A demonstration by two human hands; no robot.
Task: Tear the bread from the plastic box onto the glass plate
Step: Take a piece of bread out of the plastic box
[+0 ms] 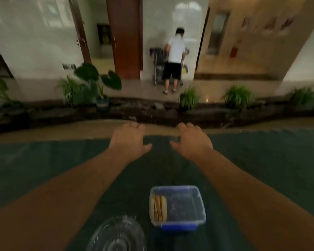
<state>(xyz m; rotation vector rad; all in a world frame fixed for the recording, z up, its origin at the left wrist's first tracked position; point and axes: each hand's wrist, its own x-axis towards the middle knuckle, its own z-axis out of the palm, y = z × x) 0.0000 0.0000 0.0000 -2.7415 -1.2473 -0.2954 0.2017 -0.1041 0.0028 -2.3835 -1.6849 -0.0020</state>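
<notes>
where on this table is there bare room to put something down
Wide bare cloth lies right of the box, left of the plate, and between both hands. It is crowded only where plate and box sit close.

A clear plastic box (178, 207) with blue clips is sitting open on the dark green table (261, 160), near the closer edge. Slices of bread (159, 208) are standing on edge inside it, leaning against its left wall, leaving the rest of the box bare. A round glass plate (116, 234) is lying just left of the box, closer still, holding nothing.
</notes>
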